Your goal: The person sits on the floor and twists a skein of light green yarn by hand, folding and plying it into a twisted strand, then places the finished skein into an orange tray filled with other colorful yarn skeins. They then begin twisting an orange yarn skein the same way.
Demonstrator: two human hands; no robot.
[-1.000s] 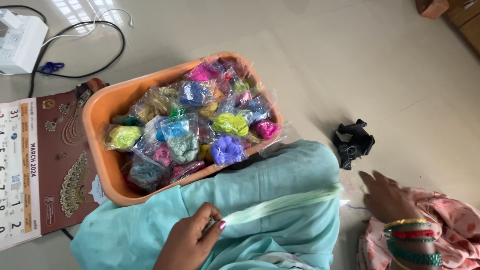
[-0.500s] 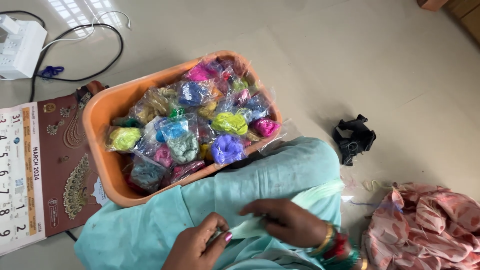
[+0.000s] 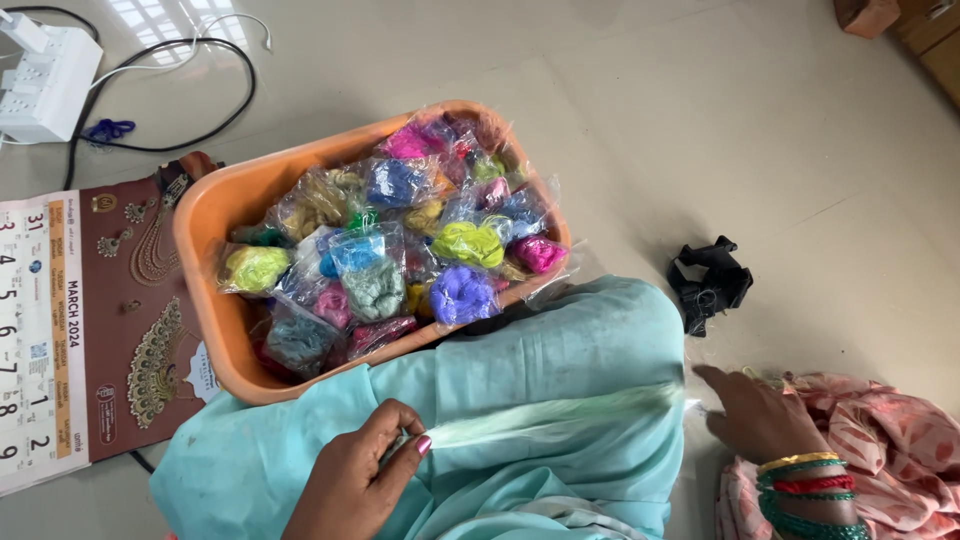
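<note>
On the pale tiled floor (image 3: pixel 720 130), from 9 to 3 o'clock: a white power strip (image 3: pixel 45 75) with black cable, a wall calendar (image 3: pixel 60 330), an orange tub (image 3: pixel 215 215) of bagged coloured threads, a black cloth scrap (image 3: pixel 712 285) and pink fabric (image 3: pixel 880 440). At 6 o'clock, the left hand (image 3: pixel 355 480) pinches pale green thread (image 3: pixel 560 412) across the teal lap; the right hand (image 3: pixel 755 415), fingers spread, touches its far end.

Bright, even daylight. Window glare on floor tiles (image 3: pixel 170 25) at top left. Shadows soft; focus sharp, slight edge distortion.
</note>
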